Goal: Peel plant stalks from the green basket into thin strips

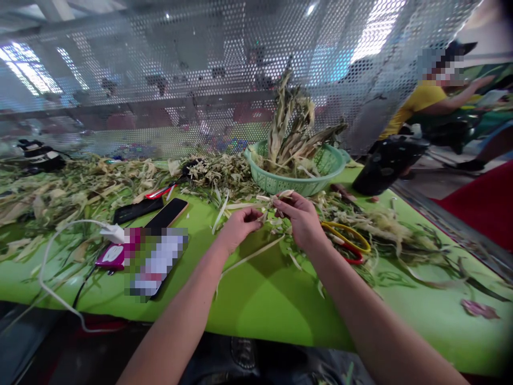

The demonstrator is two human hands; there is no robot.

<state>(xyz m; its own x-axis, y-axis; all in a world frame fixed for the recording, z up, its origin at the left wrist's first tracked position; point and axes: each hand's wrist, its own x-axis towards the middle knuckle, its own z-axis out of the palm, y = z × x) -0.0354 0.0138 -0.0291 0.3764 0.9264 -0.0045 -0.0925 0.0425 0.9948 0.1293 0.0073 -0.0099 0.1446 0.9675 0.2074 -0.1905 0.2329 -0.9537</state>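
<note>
Over the middle of the green tabletop, my left hand (241,229) is closed in a pinch on a thin, pale dried husk strip (263,216). My right hand (300,216), just to its right, has its fingers pinched around a pale husk piece (285,194). The fingertips partly hide both pieces, and I cannot tell whether they are joined. A long narrow strip (252,254) slants across the table below my hands. Beside my right wrist lie scissors (348,240) with yellow and red handles, their blades hidden among scraps.
A green plastic basket (276,184) of dried husks (294,120) stands behind my hands. Husk scraps (92,184) cover the left and back. Phones (170,214), a white cable (46,256) and a red cutter (160,191) lie left. A black tumbler (387,163) stands right; a person in yellow (420,104) sits beyond.
</note>
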